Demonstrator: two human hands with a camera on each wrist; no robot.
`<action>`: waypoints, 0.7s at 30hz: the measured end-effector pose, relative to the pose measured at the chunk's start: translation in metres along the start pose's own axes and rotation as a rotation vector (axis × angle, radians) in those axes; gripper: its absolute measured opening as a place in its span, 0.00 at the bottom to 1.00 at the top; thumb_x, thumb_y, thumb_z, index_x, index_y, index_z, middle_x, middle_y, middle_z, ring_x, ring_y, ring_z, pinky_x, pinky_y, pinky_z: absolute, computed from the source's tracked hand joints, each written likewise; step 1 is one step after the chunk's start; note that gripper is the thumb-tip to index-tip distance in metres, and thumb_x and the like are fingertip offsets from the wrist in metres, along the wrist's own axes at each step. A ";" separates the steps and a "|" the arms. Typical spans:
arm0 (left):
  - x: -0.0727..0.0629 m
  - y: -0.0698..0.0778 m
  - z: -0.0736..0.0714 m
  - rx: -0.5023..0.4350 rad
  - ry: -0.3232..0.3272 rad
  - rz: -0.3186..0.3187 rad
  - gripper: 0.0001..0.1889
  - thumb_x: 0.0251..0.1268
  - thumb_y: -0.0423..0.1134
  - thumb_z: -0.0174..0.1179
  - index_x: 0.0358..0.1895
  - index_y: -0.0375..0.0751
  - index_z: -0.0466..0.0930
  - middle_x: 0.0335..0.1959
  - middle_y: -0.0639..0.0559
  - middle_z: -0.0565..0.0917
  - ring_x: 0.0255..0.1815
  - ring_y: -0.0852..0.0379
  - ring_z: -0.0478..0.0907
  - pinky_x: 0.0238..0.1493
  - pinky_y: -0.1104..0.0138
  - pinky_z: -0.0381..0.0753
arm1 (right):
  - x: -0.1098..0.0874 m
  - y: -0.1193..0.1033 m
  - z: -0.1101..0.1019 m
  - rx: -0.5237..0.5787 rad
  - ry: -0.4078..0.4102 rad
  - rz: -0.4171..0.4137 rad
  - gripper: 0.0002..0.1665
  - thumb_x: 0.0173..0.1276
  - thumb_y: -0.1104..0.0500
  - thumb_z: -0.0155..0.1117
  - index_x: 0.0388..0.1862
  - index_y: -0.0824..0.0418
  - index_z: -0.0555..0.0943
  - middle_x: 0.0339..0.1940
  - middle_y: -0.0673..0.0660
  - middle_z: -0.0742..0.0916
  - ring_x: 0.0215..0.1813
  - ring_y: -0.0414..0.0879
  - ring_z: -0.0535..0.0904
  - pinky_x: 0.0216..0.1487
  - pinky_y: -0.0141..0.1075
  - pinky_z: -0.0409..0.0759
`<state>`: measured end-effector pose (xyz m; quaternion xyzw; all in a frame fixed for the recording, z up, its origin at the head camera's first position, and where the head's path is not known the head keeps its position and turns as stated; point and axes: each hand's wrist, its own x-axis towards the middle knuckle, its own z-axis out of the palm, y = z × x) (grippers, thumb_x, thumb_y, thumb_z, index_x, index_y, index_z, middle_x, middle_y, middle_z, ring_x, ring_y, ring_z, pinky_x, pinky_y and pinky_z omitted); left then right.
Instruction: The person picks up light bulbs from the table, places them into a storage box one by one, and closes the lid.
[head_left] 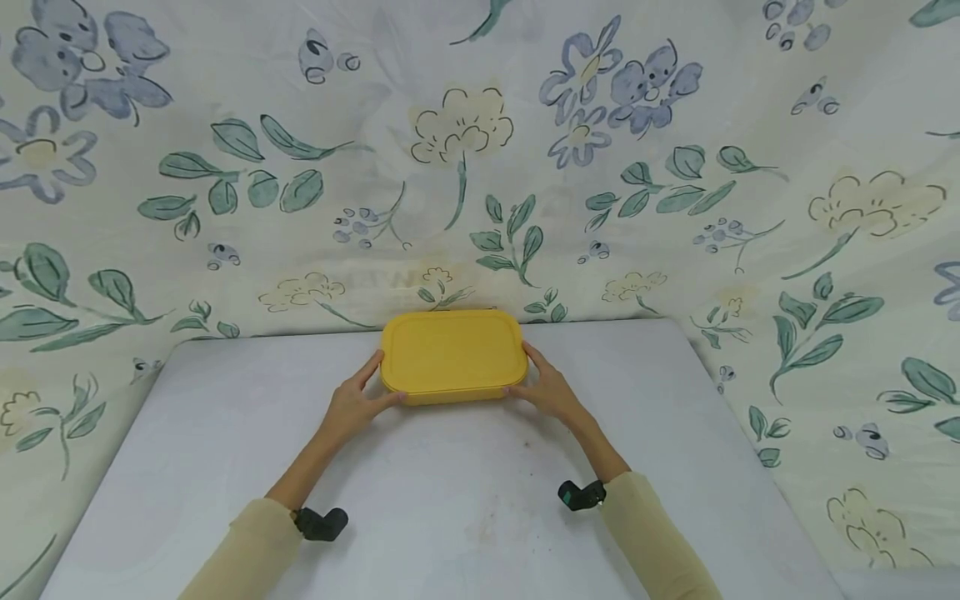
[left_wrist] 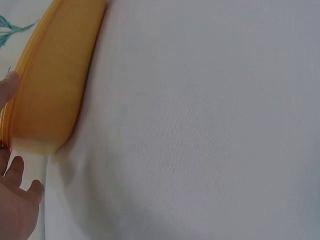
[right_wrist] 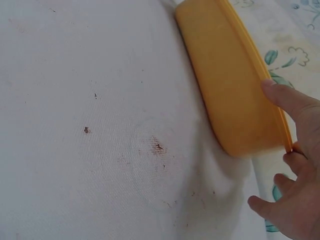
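A yellow plastic food container (head_left: 453, 352) with a rounded rectangular lid is at the far edge of the white table. My left hand (head_left: 352, 406) grips its left end, thumb at the front corner and a finger along the side. On the opposite end, my right hand (head_left: 551, 392) holds it the same way. The left wrist view shows the container's front wall (left_wrist: 55, 75), with the left thumb on the lid's rim and the other fingers spread below the corner. In the right wrist view, the right thumb (right_wrist: 280, 95) presses against the lid rim.
The white table (head_left: 442, 500) has small brownish stains (right_wrist: 157, 146) in front of the container. Floral cloth (head_left: 465, 183) hangs behind the table and along its sides. A black wrist camera (head_left: 321, 524) sits on the left wrist and another black camera (head_left: 581, 495) on the right.
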<state>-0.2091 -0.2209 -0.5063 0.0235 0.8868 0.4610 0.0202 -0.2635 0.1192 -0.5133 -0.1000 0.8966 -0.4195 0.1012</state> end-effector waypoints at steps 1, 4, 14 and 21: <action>0.000 0.001 0.000 0.010 0.000 -0.004 0.52 0.61 0.52 0.71 0.80 0.36 0.48 0.79 0.40 0.52 0.78 0.37 0.48 0.74 0.46 0.51 | 0.000 0.000 0.000 -0.014 -0.001 0.001 0.58 0.61 0.47 0.76 0.82 0.58 0.53 0.80 0.59 0.60 0.79 0.57 0.54 0.75 0.53 0.55; 0.000 0.000 -0.001 0.043 0.000 -0.023 0.52 0.60 0.54 0.70 0.79 0.36 0.49 0.79 0.39 0.53 0.78 0.36 0.48 0.74 0.45 0.51 | 0.000 -0.003 -0.001 -0.035 0.000 0.002 0.58 0.61 0.47 0.76 0.81 0.60 0.54 0.80 0.60 0.61 0.79 0.58 0.54 0.75 0.53 0.55; 0.002 -0.005 0.001 0.076 -0.012 -0.010 0.53 0.61 0.57 0.69 0.79 0.36 0.49 0.79 0.38 0.53 0.78 0.36 0.49 0.74 0.45 0.52 | -0.002 -0.006 -0.003 -0.038 -0.007 -0.005 0.58 0.61 0.45 0.75 0.81 0.61 0.53 0.80 0.62 0.61 0.78 0.60 0.56 0.74 0.55 0.56; -0.004 -0.009 0.004 0.126 -0.016 0.017 0.51 0.64 0.61 0.64 0.80 0.38 0.48 0.78 0.35 0.54 0.77 0.35 0.51 0.73 0.44 0.55 | -0.007 0.004 -0.002 -0.112 -0.026 -0.101 0.58 0.67 0.43 0.69 0.82 0.64 0.49 0.80 0.61 0.59 0.79 0.55 0.54 0.76 0.48 0.54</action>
